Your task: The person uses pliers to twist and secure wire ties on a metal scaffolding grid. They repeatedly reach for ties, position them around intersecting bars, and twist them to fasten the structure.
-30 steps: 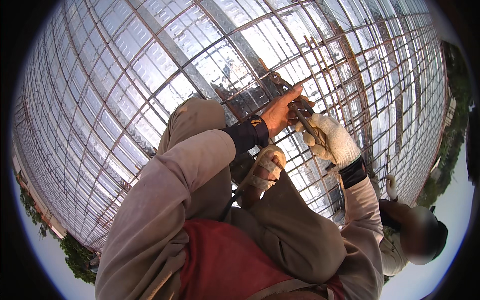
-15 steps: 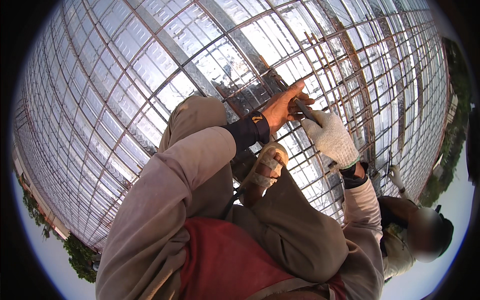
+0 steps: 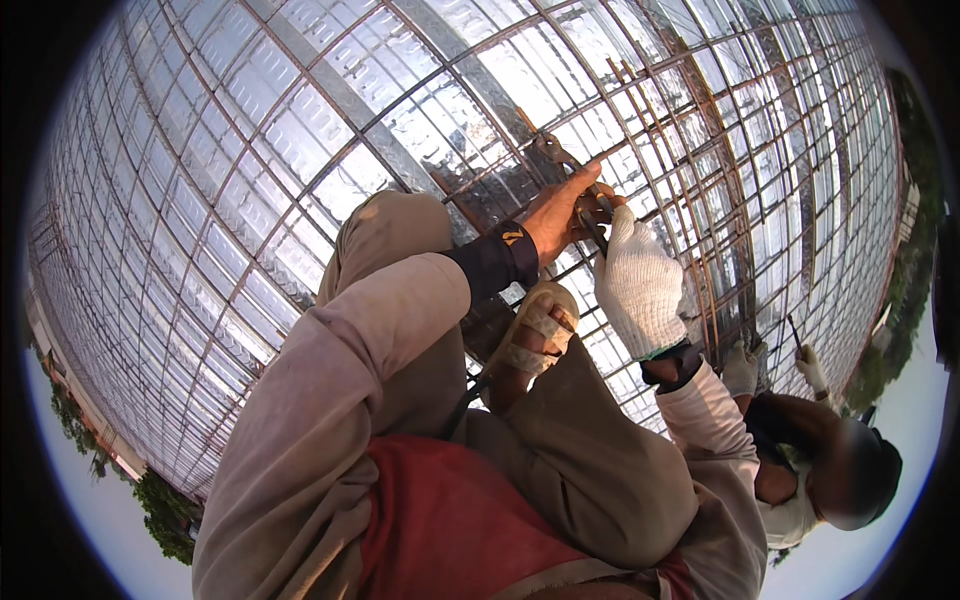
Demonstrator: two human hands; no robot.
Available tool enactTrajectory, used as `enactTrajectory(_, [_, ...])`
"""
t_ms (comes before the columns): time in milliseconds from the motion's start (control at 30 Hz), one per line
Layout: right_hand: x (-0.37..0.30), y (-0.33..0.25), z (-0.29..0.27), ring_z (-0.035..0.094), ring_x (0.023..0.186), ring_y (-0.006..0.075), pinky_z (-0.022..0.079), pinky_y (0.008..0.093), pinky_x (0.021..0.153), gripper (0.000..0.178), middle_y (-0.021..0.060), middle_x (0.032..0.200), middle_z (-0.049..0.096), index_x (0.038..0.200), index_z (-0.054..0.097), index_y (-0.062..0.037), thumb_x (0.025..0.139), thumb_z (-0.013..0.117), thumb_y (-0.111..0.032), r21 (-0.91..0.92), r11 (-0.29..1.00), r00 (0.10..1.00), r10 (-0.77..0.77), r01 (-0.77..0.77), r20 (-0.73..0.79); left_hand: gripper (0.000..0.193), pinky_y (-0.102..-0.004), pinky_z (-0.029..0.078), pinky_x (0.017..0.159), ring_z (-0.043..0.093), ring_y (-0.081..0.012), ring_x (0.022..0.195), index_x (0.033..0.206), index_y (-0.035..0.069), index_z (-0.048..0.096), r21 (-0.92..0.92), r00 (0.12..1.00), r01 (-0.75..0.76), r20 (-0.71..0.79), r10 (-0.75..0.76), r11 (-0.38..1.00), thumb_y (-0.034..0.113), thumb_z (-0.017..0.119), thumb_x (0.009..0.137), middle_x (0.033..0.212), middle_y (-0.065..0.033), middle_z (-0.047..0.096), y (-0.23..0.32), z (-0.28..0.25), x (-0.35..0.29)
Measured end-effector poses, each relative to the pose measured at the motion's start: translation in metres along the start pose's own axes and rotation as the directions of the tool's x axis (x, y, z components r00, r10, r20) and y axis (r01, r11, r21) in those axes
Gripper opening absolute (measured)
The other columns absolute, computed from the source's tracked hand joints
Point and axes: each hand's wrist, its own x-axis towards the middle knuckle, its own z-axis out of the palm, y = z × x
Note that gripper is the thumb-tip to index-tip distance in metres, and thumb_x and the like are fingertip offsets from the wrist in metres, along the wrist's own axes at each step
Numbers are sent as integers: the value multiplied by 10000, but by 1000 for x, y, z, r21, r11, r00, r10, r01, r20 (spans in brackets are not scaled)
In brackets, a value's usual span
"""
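A metal hand tool (image 3: 566, 158), which looks like a pair of pincers, reaches over the crossed steel bars (image 3: 440, 70), its head beside a bar joint. My right hand (image 3: 640, 285), in a white knitted glove, is closed round its dark handles. Bare and with a dark cuff at the wrist, my left hand (image 3: 562, 218) lies against the tool from the left. Its thumb points up and forward while the other fingers curl under; what they hold is hidden.
Shiny ribbed metal decking (image 3: 330, 130) lies beneath the bar grid. My sandalled foot (image 3: 540, 330) rests on the bars just below my hands, between my bent knees. At right a co-worker in a dark cap (image 3: 868, 475) crouches, gloved hands (image 3: 740, 370) near the bars.
My right hand has swung left and turned more upright, bringing the tool's handles steeper. My left hand has barely moved. The co-worker's second gloved hand and a thin tool have come into view.
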Motion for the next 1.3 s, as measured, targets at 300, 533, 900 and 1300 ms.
enactTrajectory(300, [4, 34, -2, 641, 553, 126, 507, 247, 499, 483, 77, 782, 716, 1235, 690, 69, 1185, 521, -381, 802, -78, 793, -232, -592, 563, 597, -479, 603, 1014, 745, -315, 1174, 1403, -17, 599, -130, 995, -25, 88, 37, 991, 501, 639, 1107, 1399, -229, 729, -2, -7, 8])
enactTrajectory(533, [5, 24, 27, 791, 934, 310, 618, 532, 844, 672, 223, 1088, 765, 1514, 571, 7, 1023, 773, -404, 217, 974, 998, -69, 68, -4, 478, -380, 552, 1004, 731, -212, 1163, 1395, 87, 642, -21, 1000, 26, 3, -26, 999, 482, 600, 1130, 1430, -116, 748, -3, -9, 5])
enactTrajectory(900, [-86, 42, 59, 707, 1253, 268, 569, 403, 1102, 558, 183, 1434, 697, 1571, 539, 83, 1063, 640, -125, 773, -431, 883, -171, -465, 437, 327, -384, 582, 709, 768, -222, 768, 1100, -16, 801, 799, 979, -106, -19, 201, 592, 298, 712, 1077, 842, -107, 789, -13, 14, -35])
enactTrajectory(1300, [-204, 48, 115, 674, 1366, 307, 525, 471, 1176, 747, 212, 1560, 633, 1651, 453, 69, 927, 617, -17, 643, -692, 925, -94, -327, 369, 318, -339, 623, 702, 790, -179, 715, 1195, -49, 788, 954, 980, -194, 201, -6, 229, 198, 630, 1072, 890, -157, 827, -61, 37, -68])
